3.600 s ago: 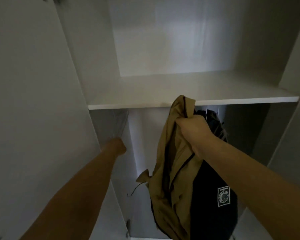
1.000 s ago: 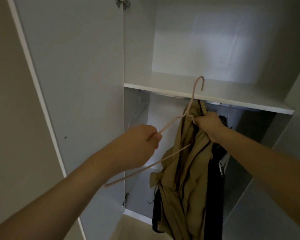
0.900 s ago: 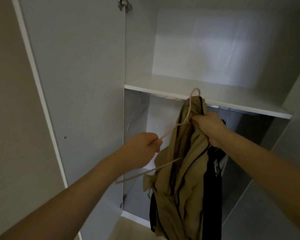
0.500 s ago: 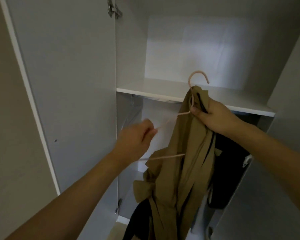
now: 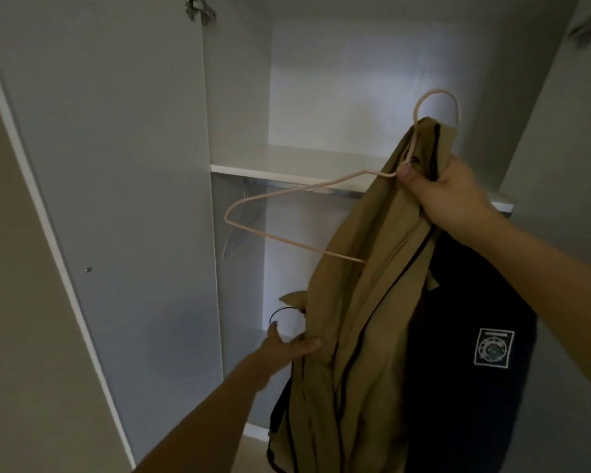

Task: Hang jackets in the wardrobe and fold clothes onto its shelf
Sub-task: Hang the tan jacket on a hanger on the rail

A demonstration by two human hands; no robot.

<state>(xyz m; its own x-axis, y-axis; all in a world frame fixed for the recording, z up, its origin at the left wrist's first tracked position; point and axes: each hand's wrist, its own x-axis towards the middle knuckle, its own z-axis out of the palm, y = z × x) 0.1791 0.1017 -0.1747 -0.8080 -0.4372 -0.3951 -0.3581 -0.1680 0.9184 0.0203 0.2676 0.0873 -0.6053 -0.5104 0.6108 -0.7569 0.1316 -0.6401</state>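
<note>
Wardrobe (image 5: 239,97): white, open, filling most of the frame. Interior pale and dimly lit, brightest on the back panel at upper centre.

Door (image 5: 116,165): swung open at left of frame, inner face toward the viewer. Metal hinge (image 5: 198,8) at its top edge, upper left centre. One small fitting on the panel at mid left.

Wall (image 5: 11,302): beige strip along the far left edge.

Shelf (image 5: 287,165): white, horizontal, crossing the centre of the frame; its right end shows past the right wrist. The lower compartment beneath it is in shadow.

Floor: a light patch at bottom centre, below the wardrobe's base.

Jacket (image 5: 362,319): tan, dark lining, hanging in long folds from upper right to the bottom edge, in front of the lower compartment. A dark panel with a square patch (image 5: 493,346) sits at lower right.

Hanger (image 5: 287,240): thin, pink. Hook stands above the collar at upper right; its left shoulder and bar jut left of the cloth, uncovered.

Right hand (image 5: 444,196): upper right, closed around the bunched collar together with the hanger's neck, carrying the whole garment.

Left hand (image 5: 287,346): lower centre, far below the right hand, fingers extended, touching the jacket's left edge near a dark cord loop (image 5: 280,314). Whether it pinches the cloth cannot be told.
</note>
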